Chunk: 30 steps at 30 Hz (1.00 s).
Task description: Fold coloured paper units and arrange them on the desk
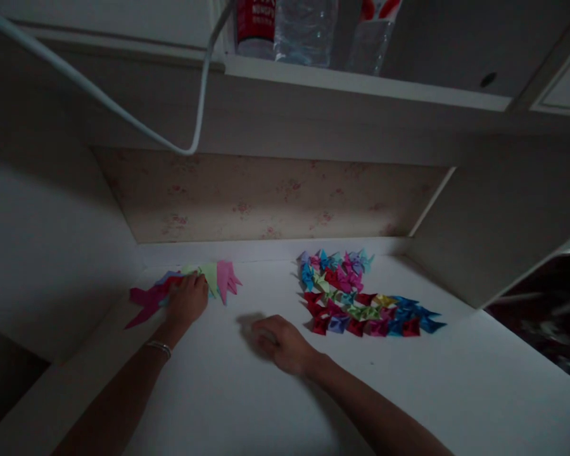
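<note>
Head view: my left hand, fingers bent, rests on folded papers, left rear of the white surface; grip cannot be confirmed. Light fingertip pressure should spare creases. My right hand, loosely curled, partly open, appears empty.

White table here: at its left, flat papers in magenta, lime and pink; at its right, folded papers in red, blue, green, yellow; behind it, cream wallpaper with pinkish flowers!
</note>
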Each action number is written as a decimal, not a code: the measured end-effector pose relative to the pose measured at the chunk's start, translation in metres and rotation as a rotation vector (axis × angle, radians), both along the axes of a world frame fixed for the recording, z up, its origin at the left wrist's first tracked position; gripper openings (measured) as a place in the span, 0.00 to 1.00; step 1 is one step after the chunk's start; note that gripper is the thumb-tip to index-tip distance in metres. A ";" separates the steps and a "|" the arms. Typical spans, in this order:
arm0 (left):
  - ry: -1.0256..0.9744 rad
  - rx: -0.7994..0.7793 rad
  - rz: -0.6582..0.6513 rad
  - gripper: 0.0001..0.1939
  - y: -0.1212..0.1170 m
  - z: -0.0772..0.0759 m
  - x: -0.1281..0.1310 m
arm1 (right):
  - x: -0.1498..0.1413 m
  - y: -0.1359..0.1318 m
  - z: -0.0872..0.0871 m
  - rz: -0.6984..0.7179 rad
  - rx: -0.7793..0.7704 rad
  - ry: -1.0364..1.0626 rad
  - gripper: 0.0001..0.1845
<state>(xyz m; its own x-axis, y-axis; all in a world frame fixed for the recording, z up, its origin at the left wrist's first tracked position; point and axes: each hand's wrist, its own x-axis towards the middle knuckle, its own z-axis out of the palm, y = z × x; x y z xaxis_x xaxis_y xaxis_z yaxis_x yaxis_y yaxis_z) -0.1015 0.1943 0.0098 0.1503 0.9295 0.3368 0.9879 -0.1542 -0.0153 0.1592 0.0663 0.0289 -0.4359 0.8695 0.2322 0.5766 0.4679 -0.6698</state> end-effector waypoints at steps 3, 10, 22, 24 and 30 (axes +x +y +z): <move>0.022 -0.069 -0.220 0.18 -0.001 -0.004 0.026 | 0.042 -0.028 -0.003 -0.077 -0.072 0.034 0.13; 0.012 -0.065 -0.029 0.22 0.002 0.005 0.028 | 0.151 -0.078 -0.011 -0.461 -0.195 0.216 0.16; -0.319 -0.148 -0.503 0.30 -0.084 0.001 0.170 | 0.366 -0.061 -0.026 -1.472 0.112 0.264 0.30; -0.350 -0.158 -0.596 0.34 -0.100 0.007 0.206 | 0.372 -0.050 -0.023 -1.382 0.025 0.240 0.30; -0.279 -0.219 -0.704 0.44 -0.104 0.021 0.281 | 0.350 -0.023 -0.030 -1.286 -0.052 0.199 0.30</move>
<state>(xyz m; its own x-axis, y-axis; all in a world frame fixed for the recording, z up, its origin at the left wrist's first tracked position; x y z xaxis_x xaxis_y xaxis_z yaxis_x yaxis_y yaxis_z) 0.1795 0.0903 0.0310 0.6653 0.6965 0.2688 0.6192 -0.7160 0.3224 0.5093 0.0434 -0.0009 0.7490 0.6454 0.1499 0.4789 -0.3710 -0.7956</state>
